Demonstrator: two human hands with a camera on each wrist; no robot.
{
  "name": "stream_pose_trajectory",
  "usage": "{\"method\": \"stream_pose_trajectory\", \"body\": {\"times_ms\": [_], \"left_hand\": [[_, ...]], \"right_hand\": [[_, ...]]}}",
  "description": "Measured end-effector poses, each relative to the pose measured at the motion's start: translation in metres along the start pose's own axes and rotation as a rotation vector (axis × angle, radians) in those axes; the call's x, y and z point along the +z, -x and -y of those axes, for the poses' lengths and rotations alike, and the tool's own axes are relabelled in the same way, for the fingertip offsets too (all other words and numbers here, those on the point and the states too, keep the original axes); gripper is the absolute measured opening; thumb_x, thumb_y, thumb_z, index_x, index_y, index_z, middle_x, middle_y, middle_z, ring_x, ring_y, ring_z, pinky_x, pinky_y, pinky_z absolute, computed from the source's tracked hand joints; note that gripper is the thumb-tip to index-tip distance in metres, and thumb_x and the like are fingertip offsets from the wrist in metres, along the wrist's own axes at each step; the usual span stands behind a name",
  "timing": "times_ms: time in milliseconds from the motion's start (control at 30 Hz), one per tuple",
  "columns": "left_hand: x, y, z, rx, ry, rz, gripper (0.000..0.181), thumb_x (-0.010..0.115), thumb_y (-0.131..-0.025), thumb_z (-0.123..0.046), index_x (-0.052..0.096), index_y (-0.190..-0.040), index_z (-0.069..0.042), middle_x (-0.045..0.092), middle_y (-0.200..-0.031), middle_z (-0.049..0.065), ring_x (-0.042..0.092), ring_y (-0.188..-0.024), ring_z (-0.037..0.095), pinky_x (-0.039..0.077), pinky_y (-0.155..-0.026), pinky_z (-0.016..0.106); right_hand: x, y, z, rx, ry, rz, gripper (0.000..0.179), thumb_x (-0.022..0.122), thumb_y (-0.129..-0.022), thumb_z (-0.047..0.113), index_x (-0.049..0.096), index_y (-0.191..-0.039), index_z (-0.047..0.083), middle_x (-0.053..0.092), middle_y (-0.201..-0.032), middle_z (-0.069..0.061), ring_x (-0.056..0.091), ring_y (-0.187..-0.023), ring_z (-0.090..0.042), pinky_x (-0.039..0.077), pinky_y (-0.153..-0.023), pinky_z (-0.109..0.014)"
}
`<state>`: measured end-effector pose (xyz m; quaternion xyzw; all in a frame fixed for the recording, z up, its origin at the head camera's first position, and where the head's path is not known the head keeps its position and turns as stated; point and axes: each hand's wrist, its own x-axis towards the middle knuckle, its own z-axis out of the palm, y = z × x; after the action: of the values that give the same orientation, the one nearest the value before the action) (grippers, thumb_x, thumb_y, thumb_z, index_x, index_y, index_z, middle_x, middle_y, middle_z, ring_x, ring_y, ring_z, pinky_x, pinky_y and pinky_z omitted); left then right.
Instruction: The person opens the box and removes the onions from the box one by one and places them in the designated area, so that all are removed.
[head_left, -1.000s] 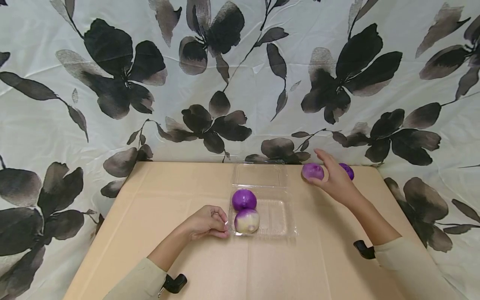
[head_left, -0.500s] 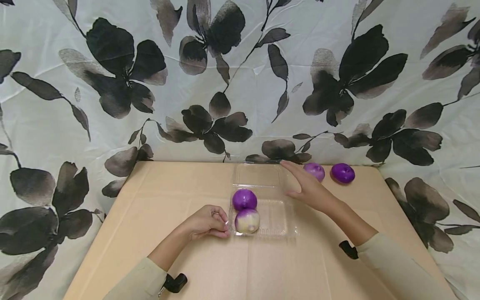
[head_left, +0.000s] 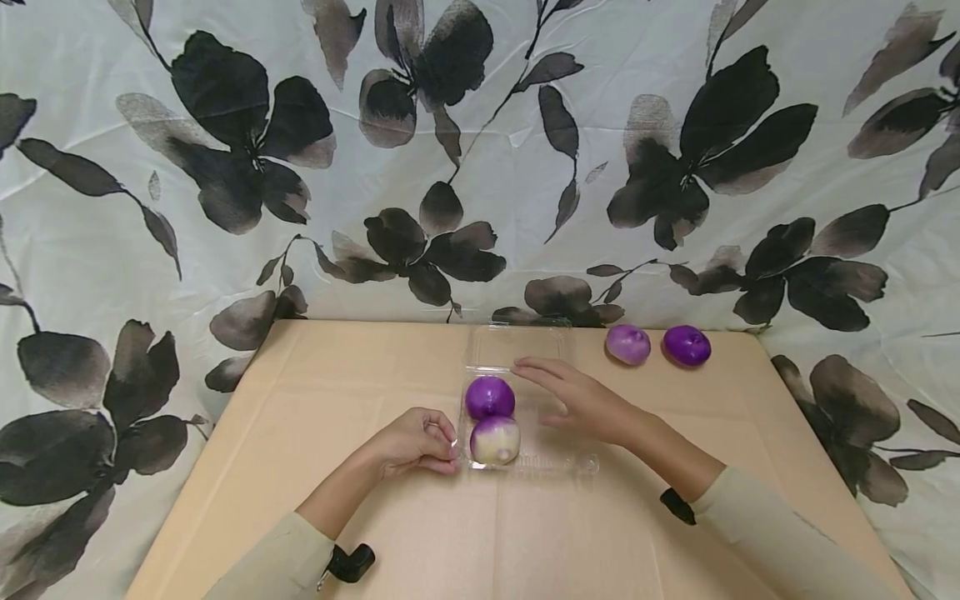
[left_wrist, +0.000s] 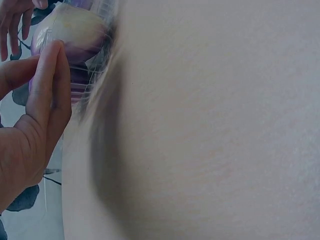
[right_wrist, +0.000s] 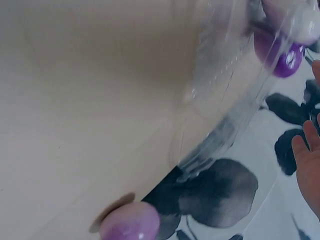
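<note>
A clear plastic clamshell container (head_left: 555,462) lies on the table with its lid (head_left: 517,346) folded back. Two purple onions sit along its left side: a deep purple onion (head_left: 490,397) behind, and a white-and-purple onion (head_left: 495,441) in front. My left hand (head_left: 416,443) pinches the container's left edge; in the left wrist view its fingertips (left_wrist: 57,47) meet at the rim beside the pale onion. Over the container's right half is my right hand (head_left: 588,404), fingers extended leftward and holding nothing, fingertips close to the deep purple onion. It hides part of the tray.
Two more onions lie at the table's back right: a light purple onion (head_left: 627,344) and a dark purple onion (head_left: 686,346). A floral cloth (head_left: 525,167) hangs right behind the back edge of the tan table (head_left: 360,367).
My right hand has moved left and nearer, from beside the loose light purple onion to over the container. The left hand keeps its hold on the edge, and the onions stay in place.
</note>
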<state>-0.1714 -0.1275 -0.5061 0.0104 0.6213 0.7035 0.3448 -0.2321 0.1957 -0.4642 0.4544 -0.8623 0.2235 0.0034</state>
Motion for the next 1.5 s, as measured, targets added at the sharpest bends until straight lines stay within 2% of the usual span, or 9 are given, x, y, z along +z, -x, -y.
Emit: {"method": "stream_pose_trajectory", "body": {"times_ms": [133, 433, 600, 733, 867, 1000, 1167, 1500], "left_hand": [[0.000, 0.000, 0.000, 0.006, -0.005, 0.001, 0.020, 0.064, -0.087, 0.017, 0.052, -0.101, 0.009, 0.069, -0.077, 0.009, 0.076, -0.075, 0.021, 0.069, -0.077, 0.034], [-0.002, 0.000, 0.002, 0.002, 0.007, 0.009, 0.019, 0.064, -0.088, 0.017, 0.052, -0.101, 0.008, 0.070, -0.077, 0.008, 0.076, -0.076, 0.021, 0.069, -0.078, 0.035], [-0.002, 0.000, 0.002, -0.004, 0.011, 0.008, 0.020, 0.064, -0.087, 0.017, 0.053, -0.100, 0.007, 0.070, -0.077, 0.008, 0.076, -0.076, 0.020, 0.068, -0.078, 0.034], [-0.003, 0.000, 0.002, -0.006, 0.011, 0.005, 0.020, 0.064, -0.087, 0.017, 0.053, -0.100, 0.007, 0.070, -0.077, 0.008, 0.076, -0.075, 0.020, 0.069, -0.077, 0.034], [-0.002, 0.000, 0.002, -0.003, 0.014, 0.004, 0.021, 0.064, -0.087, 0.018, 0.052, -0.101, 0.009, 0.070, -0.076, 0.008, 0.076, -0.074, 0.020, 0.069, -0.076, 0.034], [-0.002, 0.000, 0.002, 0.002, 0.010, 0.003, 0.021, 0.064, -0.087, 0.017, 0.051, -0.102, 0.011, 0.070, -0.076, 0.008, 0.076, -0.074, 0.020, 0.069, -0.076, 0.034], [-0.001, -0.001, 0.001, 0.000, 0.004, 0.002, 0.019, 0.063, -0.087, 0.017, 0.052, -0.100, 0.009, 0.070, -0.077, 0.009, 0.076, -0.074, 0.020, 0.069, -0.076, 0.034], [-0.001, -0.001, 0.000, -0.004, 0.009, 0.010, 0.019, 0.063, -0.087, 0.017, 0.052, -0.100, 0.008, 0.070, -0.077, 0.009, 0.075, -0.074, 0.019, 0.069, -0.075, 0.033]], "right_hand": [[0.008, -0.003, 0.007, -0.076, 0.036, 0.028, 0.087, 0.089, -0.078, 0.005, 0.047, -0.154, 0.016, 0.046, -0.159, -0.002, 0.042, -0.148, -0.025, 0.042, -0.124, -0.044], [0.026, -0.010, 0.019, -0.228, 0.115, 0.051, 0.084, 0.088, -0.076, 0.006, 0.052, -0.150, 0.014, 0.053, -0.153, -0.006, 0.049, -0.142, -0.027, 0.046, -0.120, -0.048], [0.035, -0.015, 0.019, -0.341, 0.221, 0.054, 0.077, 0.088, -0.079, 0.012, 0.055, -0.149, 0.017, 0.056, -0.151, -0.005, 0.052, -0.141, -0.027, 0.046, -0.121, -0.045], [0.043, -0.019, 0.019, -0.421, 0.310, 0.043, 0.068, 0.087, -0.084, 0.026, 0.059, -0.146, 0.021, 0.060, -0.147, -0.002, 0.055, -0.137, -0.025, 0.047, -0.120, -0.044], [0.051, -0.022, 0.020, -0.478, 0.344, 0.028, 0.063, 0.085, -0.085, 0.034, 0.061, -0.143, 0.021, 0.062, -0.144, -0.002, 0.057, -0.134, -0.025, 0.048, -0.119, -0.043], [0.056, -0.023, 0.021, -0.497, 0.368, 0.018, 0.062, 0.084, -0.085, 0.036, 0.062, -0.141, 0.022, 0.062, -0.143, -0.001, 0.057, -0.133, -0.024, 0.048, -0.120, -0.041], [0.062, -0.023, 0.021, -0.509, 0.399, 0.010, 0.056, 0.078, -0.091, 0.039, 0.062, -0.142, 0.024, 0.061, -0.145, -0.001, 0.056, -0.136, -0.023, 0.046, -0.121, -0.040], [0.066, -0.023, 0.020, -0.502, 0.401, 0.027, 0.055, 0.077, -0.092, 0.030, 0.059, -0.144, 0.023, 0.059, -0.148, -0.003, 0.053, -0.140, -0.023, 0.045, -0.122, -0.044]]}}
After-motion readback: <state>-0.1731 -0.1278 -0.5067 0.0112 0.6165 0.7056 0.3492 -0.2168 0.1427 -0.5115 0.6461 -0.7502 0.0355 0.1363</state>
